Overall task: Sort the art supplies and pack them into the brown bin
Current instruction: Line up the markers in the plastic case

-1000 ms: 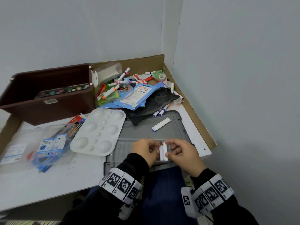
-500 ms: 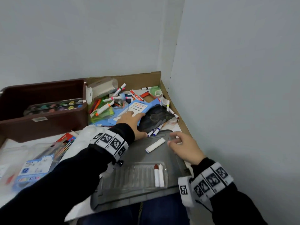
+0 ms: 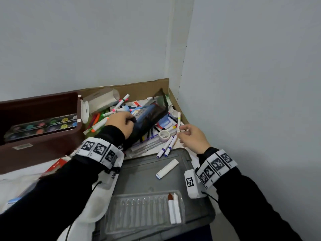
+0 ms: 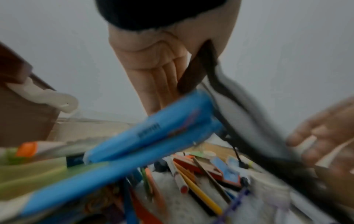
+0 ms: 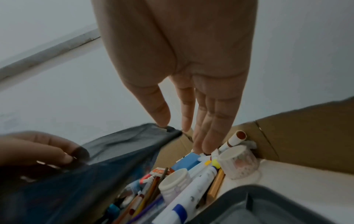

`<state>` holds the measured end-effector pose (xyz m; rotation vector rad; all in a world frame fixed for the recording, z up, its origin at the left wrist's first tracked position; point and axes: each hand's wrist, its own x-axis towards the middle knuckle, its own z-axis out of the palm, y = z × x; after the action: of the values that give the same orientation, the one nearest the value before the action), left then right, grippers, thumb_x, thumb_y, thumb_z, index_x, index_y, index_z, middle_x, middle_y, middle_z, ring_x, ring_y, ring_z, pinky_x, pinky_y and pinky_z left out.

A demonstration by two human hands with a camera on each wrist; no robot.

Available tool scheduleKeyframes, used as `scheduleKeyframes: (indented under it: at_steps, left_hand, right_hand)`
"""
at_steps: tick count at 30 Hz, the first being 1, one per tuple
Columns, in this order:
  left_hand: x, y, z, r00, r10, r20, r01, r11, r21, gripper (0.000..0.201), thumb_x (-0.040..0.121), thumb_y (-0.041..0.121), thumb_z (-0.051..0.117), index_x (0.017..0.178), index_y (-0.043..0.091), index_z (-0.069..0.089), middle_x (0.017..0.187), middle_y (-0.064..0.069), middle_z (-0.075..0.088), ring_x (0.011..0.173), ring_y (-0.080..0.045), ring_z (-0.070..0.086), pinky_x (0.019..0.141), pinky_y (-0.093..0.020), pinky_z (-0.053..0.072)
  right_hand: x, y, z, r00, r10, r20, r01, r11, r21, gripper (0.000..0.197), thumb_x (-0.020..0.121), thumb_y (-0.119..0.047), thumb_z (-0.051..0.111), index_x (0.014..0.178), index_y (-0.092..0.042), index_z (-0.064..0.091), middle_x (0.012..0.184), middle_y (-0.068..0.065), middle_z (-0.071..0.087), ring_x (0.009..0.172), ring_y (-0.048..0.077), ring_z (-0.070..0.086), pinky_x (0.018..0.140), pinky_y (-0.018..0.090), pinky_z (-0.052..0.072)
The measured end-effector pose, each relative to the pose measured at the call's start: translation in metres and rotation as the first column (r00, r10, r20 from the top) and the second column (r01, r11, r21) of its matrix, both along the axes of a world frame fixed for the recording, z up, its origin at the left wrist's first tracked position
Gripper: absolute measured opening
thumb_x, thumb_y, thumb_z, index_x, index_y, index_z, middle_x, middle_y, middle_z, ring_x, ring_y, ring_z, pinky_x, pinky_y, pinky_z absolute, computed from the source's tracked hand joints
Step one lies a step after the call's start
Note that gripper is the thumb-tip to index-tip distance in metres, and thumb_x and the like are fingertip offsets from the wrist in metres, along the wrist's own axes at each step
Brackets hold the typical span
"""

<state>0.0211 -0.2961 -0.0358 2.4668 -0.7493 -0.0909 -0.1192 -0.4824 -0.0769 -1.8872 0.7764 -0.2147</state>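
My left hand grips the edge of a black mesh pouch together with a blue packet, tilting both up off the pile of markers and pencils. In the left wrist view the pouch runs between thumb and fingers above the blue packet. My right hand reaches with straight fingers into the uncovered supplies, holding nothing, beside a white marker. The brown bin at the left holds a watercolour set.
A grey lid lies in front with a white stick and a clear crayon tray holding two crayons. Two blue-capped markers and a tape roll lie behind it. A cardboard wall and room walls close off the back and right.
My left hand has taken hold of the pouch and blue packet and raised them, uncovering supplies beneath. The right hand moved forward from the grey lid's edge to the markers.
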Motion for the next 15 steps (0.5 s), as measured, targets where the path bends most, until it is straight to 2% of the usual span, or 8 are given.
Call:
scheduleKeyframes:
  at_steps: [3, 5, 8, 10, 12, 14, 15]
  left_hand:
    - [0.022, 0.004, 0.006, 0.988, 0.072, -0.134, -0.085, 0.992, -0.088, 0.021, 0.084, 0.001, 0.048, 0.082, 0.017, 0.062, 0.092, -0.011, 0.069, 0.073, -0.023, 0.066, 0.074, -0.026, 0.05]
    - [0.031, 0.005, 0.006, 0.984, 0.095, -0.152, -0.108, 0.99, -0.086, 0.021, 0.084, 0.0, 0.047, 0.085, 0.015, 0.062, 0.09, -0.014, 0.068, 0.068, -0.025, 0.066, 0.068, -0.031, 0.054]
    - [0.039, 0.008, 0.001, 0.986, 0.151, -0.075, -0.151, 0.989, 0.004, 0.024, 0.083, 0.0, 0.048, 0.097, 0.008, 0.066, 0.096, -0.018, 0.066, 0.084, -0.032, 0.063, 0.081, -0.037, 0.052]
    - [0.046, 0.012, -0.003, 0.981, 0.19, -0.046, -0.184, 0.977, 0.103, 0.024, 0.083, 0.002, 0.05, 0.102, 0.004, 0.064, 0.098, -0.019, 0.064, 0.086, -0.031, 0.058, 0.083, -0.036, 0.048]
    - [0.049, 0.017, -0.005, 0.972, 0.227, -0.065, -0.202, 0.941, 0.273, 0.023, 0.084, 0.007, 0.055, 0.106, 0.003, 0.06, 0.105, -0.019, 0.061, 0.089, -0.03, 0.055, 0.084, -0.037, 0.045]
    - [0.051, 0.02, -0.007, 0.971, 0.234, -0.04, -0.194, 0.88, 0.434, 0.038, 0.083, 0.011, 0.058, 0.119, 0.004, 0.049, 0.122, -0.022, 0.049, 0.109, -0.036, 0.049, 0.093, -0.041, 0.042]
    - [0.052, 0.02, -0.008, 0.975, 0.223, -0.023, -0.188, 0.87, 0.455, 0.048, 0.082, 0.011, 0.059, 0.127, 0.007, 0.042, 0.128, -0.022, 0.042, 0.117, -0.038, 0.044, 0.097, -0.043, 0.04]
  right_hand:
    - [0.014, -0.006, 0.0, 0.999, 0.019, -0.027, -0.023, 0.984, -0.177, 0.021, 0.087, -0.011, 0.054, 0.106, -0.014, 0.061, 0.083, 0.004, 0.059, 0.082, 0.019, 0.055, 0.072, 0.022, 0.04]
    - [0.029, -0.009, 0.002, 0.992, 0.085, -0.093, -0.113, 0.93, -0.35, 0.026, 0.087, -0.006, 0.047, 0.105, -0.014, 0.064, 0.085, 0.004, 0.059, 0.083, 0.021, 0.055, 0.069, 0.022, 0.037]
    - [0.055, -0.014, 0.005, 0.918, 0.206, -0.339, -0.367, 0.766, -0.527, 0.032, 0.089, -0.006, 0.046, 0.114, -0.019, 0.062, 0.111, 0.008, 0.061, 0.101, 0.026, 0.057, 0.083, 0.029, 0.045]
    - [0.07, -0.017, 0.004, 0.839, 0.231, -0.493, -0.509, 0.655, -0.559, 0.04, 0.087, -0.004, 0.048, 0.121, -0.023, 0.058, 0.122, 0.008, 0.058, 0.108, 0.025, 0.055, 0.085, 0.029, 0.044]
    - [0.081, -0.019, 0.002, 0.775, 0.237, -0.586, -0.599, 0.571, -0.561, 0.046, 0.086, -0.003, 0.051, 0.126, -0.026, 0.054, 0.127, 0.007, 0.055, 0.112, 0.025, 0.054, 0.086, 0.028, 0.044]
    - [0.088, -0.021, 0.0, 0.727, 0.232, -0.646, -0.662, 0.486, -0.57, 0.047, 0.085, -0.006, 0.055, 0.127, -0.026, 0.053, 0.128, 0.006, 0.053, 0.115, 0.024, 0.052, 0.088, 0.029, 0.044]
    - [0.09, -0.022, -0.001, 0.709, 0.222, -0.669, -0.685, 0.441, -0.58, 0.046, 0.084, -0.008, 0.057, 0.127, -0.026, 0.054, 0.128, 0.007, 0.052, 0.115, 0.024, 0.051, 0.089, 0.03, 0.044]
